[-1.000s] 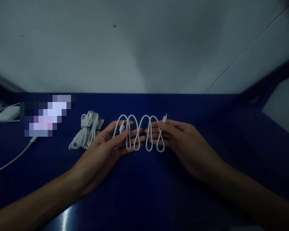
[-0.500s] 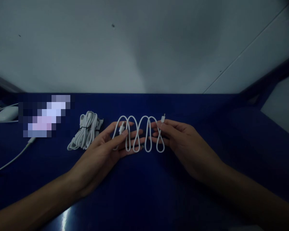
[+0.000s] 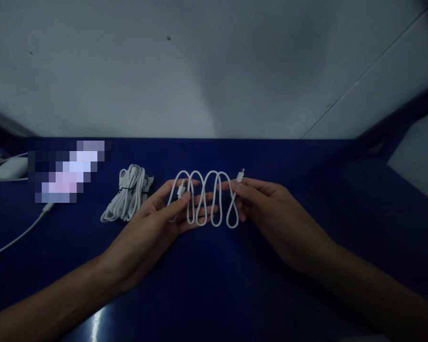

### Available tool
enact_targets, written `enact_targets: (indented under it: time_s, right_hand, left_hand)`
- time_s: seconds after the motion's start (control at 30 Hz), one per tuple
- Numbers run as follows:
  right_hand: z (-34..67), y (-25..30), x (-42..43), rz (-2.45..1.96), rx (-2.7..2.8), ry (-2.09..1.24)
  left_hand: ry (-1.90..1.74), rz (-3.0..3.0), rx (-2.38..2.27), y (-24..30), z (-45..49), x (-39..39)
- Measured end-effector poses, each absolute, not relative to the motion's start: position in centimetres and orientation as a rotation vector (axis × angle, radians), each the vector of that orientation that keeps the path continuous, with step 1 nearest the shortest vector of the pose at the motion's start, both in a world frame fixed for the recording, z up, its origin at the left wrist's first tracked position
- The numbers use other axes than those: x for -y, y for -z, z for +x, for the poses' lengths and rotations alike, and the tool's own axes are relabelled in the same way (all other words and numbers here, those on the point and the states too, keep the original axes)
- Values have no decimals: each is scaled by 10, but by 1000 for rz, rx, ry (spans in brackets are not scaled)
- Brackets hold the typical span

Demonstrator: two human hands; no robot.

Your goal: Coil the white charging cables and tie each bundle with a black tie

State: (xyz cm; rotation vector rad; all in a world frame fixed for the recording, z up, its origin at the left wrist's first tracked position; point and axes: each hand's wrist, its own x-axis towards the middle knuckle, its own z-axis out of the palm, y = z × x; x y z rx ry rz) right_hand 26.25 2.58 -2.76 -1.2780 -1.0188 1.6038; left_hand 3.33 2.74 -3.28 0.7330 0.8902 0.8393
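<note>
A white USB cable (image 3: pixel 216 209) is spread in several zigzag loops between my two hands, above the blue tabletop. My left hand (image 3: pixel 164 209) pinches one end with the thumb beside its metal-tipped plug (image 3: pixel 181 188), while its other fingers stretch behind the loops. With thumb and forefinger, my right hand (image 3: pixel 264 197) grips the other end just below a small white connector (image 3: pixel 240 175) that points up. Left of my left hand lies a bundle of white cables (image 3: pixel 128 194), bound with a black tie and partly hidden by that hand.
At the left, a pixelated bright object (image 3: pixel 73 173) lies on the blue tabletop (image 3: pixel 207 285), with a white cord (image 3: pixel 21 237) running from it. A white rounded device (image 3: pixel 10 168) is at the far left. A pale wall (image 3: pixel 146 85) rises behind the table.
The right-hand loops have shifted slightly left and closer together. My right hand's lower fingers have drawn back from behind the cable. The left hand is nearly unmoved.
</note>
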Motion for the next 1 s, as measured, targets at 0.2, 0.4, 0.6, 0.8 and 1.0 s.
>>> enact_targets:
  time_s: [0.2,0.4,0.6,0.8,1.0]
  right_hand:
    - [262,28,-26,-1264,1051,-1589]
    - [262,27,-26,-1222,1086,-1602]
    - [259,28,-25,-1161,1146,-1610]
    - [257,23,-21,-1148,1200,-1636]
    - [253,22,-14,-1260,1371,-1419]
  left_hand:
    - [-831,719,-884,32,33,-27]
    - [-846,701,-820,33,34,-28]
    - [-832,706,-812,32,36,-27]
    - [-697,707,-768,31,35,-26]
    - [-579,730,-741,29,32,-25]
